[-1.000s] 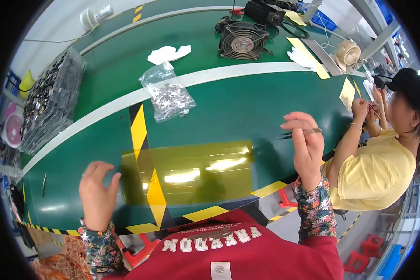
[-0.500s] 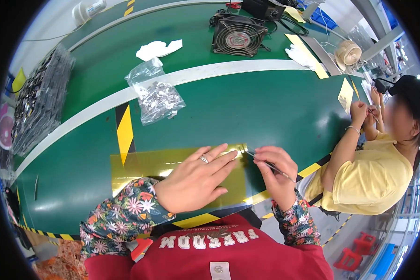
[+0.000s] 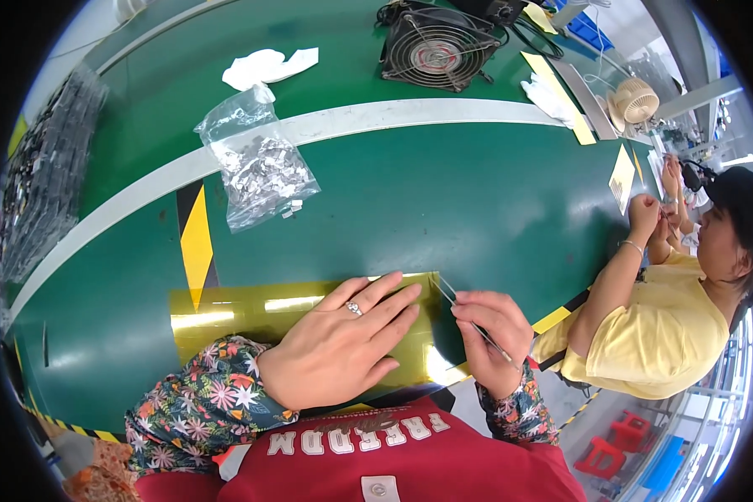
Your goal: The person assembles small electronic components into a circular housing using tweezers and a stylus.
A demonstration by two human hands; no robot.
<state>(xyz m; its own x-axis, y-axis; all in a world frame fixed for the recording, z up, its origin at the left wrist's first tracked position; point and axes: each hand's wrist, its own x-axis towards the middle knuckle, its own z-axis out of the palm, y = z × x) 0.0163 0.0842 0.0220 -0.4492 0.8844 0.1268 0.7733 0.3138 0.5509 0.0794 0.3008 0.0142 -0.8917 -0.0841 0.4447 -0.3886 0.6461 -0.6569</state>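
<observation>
Presently: one yellow translucent film sheet (image 3: 243, 318), near side of green tabletop (image 3: 376, 209); left hand (image 3: 326, 351), palm down over it, fingers slightly spread; right hand (image 3: 508, 328), pinching slim silver metal tweezers (image 3: 490, 341), tips at sheet's far right corner. Advisable: flat pressure, light tips. Count: sheets, one; tweezers, one; hands, two.

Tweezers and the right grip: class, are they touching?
Touching: the head view shows the right grip pinching the tweezers, whose tips stick out past it.
</observation>
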